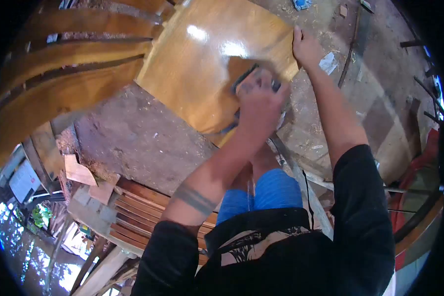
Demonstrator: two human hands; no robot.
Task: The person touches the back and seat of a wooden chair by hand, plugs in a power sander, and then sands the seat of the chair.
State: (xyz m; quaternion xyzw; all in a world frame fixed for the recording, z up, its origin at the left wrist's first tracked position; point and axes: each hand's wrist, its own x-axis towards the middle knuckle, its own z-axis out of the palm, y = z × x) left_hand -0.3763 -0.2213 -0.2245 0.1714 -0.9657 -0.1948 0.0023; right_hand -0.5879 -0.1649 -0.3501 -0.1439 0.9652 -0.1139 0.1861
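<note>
A glossy, honey-brown wooden chair seat lies in front of me, joined at the left to a curved slatted back. My left hand is closed over a dark, block-like tool on the seat's near right part. Motion blurs both, so the tool's exact kind cannot be made out. At the far right corner, my right hand grips the seat's edge, fingers partly hidden by the wood.
Wood scraps and a slatted wooden piece lie at the lower left. A crumpled white scrap sits on the dusty floor beyond my right hand. A red curved frame stands at the right.
</note>
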